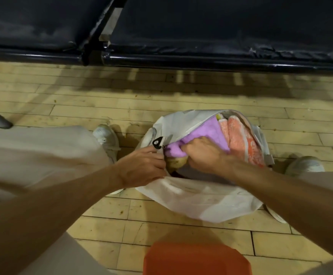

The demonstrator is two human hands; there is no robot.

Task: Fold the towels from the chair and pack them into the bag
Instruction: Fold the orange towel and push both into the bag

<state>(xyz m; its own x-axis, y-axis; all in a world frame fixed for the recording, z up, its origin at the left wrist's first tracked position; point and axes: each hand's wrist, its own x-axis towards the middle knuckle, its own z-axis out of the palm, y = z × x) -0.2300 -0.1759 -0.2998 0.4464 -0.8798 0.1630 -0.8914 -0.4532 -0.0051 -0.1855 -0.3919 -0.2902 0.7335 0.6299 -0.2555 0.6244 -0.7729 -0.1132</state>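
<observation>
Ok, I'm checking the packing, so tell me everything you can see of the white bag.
The white bag, of crinkled fabric, lies on the wooden floor, zip open, a black pull tab at one end. A purple towel and orange towels fill it. The left hand grips its rim; the right hand grips the purple towel inside.

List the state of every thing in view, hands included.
White fabric bag: unzipped, open on the floor.
Lilac towel: half tucked into the bag.
Orange terry towel: folded, in the bag beside it.
Left hand: grips the bag's edge by the zip.
Right hand: grips the lilac towel.
</observation>
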